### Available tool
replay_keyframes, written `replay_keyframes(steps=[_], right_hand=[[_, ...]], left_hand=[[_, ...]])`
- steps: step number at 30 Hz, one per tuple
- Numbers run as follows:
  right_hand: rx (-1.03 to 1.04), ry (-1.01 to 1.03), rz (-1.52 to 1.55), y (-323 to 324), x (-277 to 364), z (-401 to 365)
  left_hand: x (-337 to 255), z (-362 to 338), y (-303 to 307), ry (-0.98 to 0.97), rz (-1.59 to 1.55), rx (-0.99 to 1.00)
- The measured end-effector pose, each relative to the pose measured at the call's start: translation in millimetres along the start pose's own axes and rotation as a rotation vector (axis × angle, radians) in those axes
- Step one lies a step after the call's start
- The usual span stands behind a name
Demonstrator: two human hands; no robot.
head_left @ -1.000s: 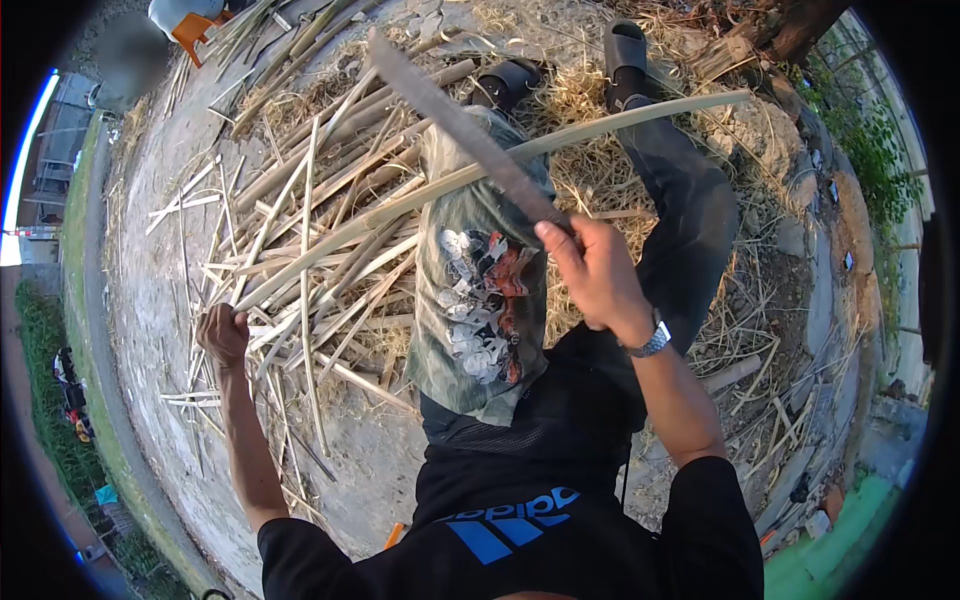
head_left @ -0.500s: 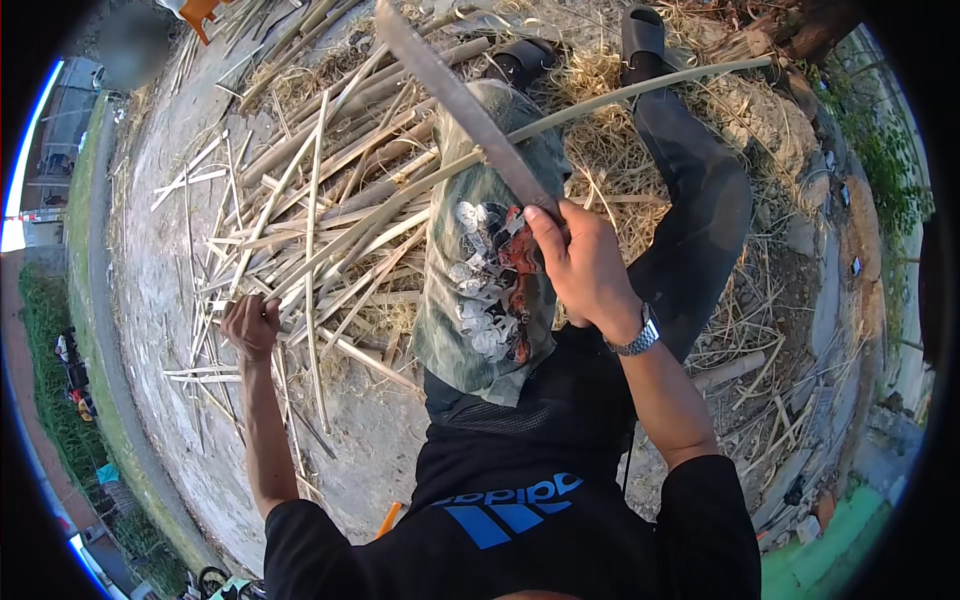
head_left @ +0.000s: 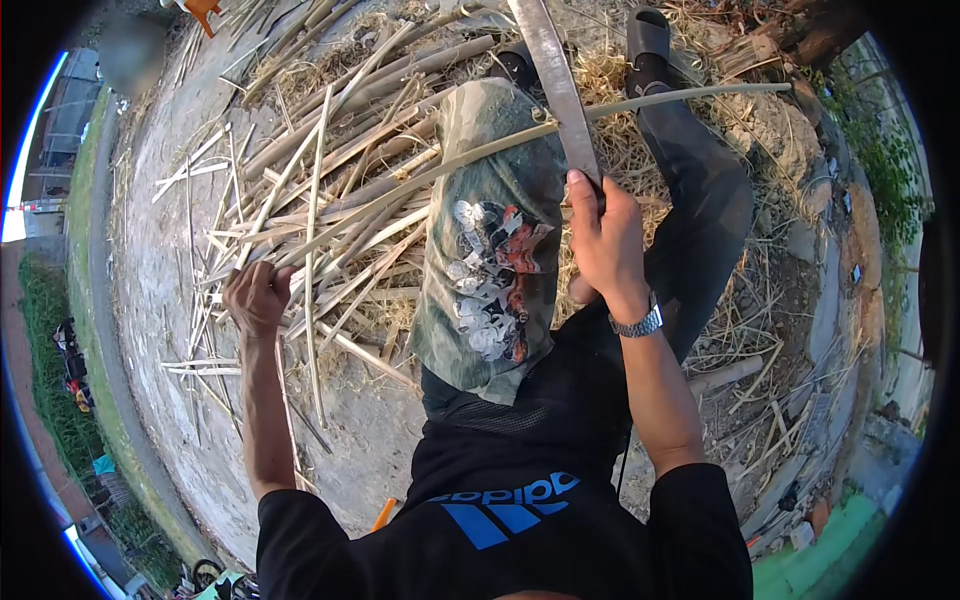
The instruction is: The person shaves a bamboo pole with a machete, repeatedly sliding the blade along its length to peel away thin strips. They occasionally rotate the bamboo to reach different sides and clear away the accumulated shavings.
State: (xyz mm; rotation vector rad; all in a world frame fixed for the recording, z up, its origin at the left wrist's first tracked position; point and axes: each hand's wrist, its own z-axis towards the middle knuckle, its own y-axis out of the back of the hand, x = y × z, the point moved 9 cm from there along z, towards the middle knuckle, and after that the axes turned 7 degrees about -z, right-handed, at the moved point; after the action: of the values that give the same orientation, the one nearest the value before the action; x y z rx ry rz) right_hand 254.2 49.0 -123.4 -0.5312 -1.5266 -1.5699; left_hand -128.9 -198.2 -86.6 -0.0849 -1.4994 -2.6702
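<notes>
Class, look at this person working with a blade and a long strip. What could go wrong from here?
The long blade in the right hand meets the strip above the cloth-covered leg; a slip might cut through the cloth. The bare left hand could catch splinters. The strip's far end looks unheld, so it may twist under the blade.

In our right hand (head_left: 609, 240) we hold a big knife (head_left: 560, 85). Its blade touches a long, bent strip (head_left: 480, 152). Our left hand (head_left: 258, 298) grips the strip's other end. The strip lies across the cloth (head_left: 490, 250) on our leg. Many sticks (head_left: 330, 210) lie on the ground (head_left: 160, 290) beside us.
</notes>
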Motion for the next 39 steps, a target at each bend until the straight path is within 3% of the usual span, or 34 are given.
replay_keyframes(steps=[5, 8, 11, 13, 15, 18, 21, 23, 29, 31, 35, 37, 39], right_hand=[[0.138, -0.057, 0.089, 18, -17, 11], [0.000, -0.350, 0.268, 48, -55, 34], [0.068, -0.359, 0.300, 20, -42, 20], [0.097, 0.025, 0.123, -20, 8, -12], [0.204, 0.113, 0.145, -44, 39, -37], [0.174, 0.109, 0.117, -29, 26, -20], [-0.052, -0.138, 0.044, 28, -25, 23], [-0.068, -0.194, 0.083, 29, -50, 30], [0.264, 0.132, 0.063, -47, 43, -37], [0.182, 0.087, 0.041, -30, 25, -21], [-0.047, -0.201, 0.101, 27, -48, 21], [-0.011, -0.208, 0.120, 18, -41, 14], [0.113, -0.072, 0.130, -8, 3, -14]], left_hand=[[0, -12, -4, -0.035, -0.009, 0.007], [3, -9, -2, -0.051, 0.022, -0.038], [-19, 10, -10, -0.081, -0.005, -0.042], [-36, 30, -11, -0.054, -0.049, -0.032], [-52, 43, -10, -0.061, -0.069, -0.015], [-35, 26, -17, -0.020, -0.079, 0.035], [-33, 23, -11, -0.012, -0.060, 0.038], [-47, 28, -8, 0.000, -0.040, 0.012], [-67, 52, -8, 0.020, -0.093, 0.071], [-58, 42, -6, 0.002, -0.035, 0.050], [-62, 33, 3, -0.021, 0.107, -0.052], [-66, 33, 1, -0.028, 0.119, -0.085], [-63, 35, -4, 0.012, 0.166, 0.008]])
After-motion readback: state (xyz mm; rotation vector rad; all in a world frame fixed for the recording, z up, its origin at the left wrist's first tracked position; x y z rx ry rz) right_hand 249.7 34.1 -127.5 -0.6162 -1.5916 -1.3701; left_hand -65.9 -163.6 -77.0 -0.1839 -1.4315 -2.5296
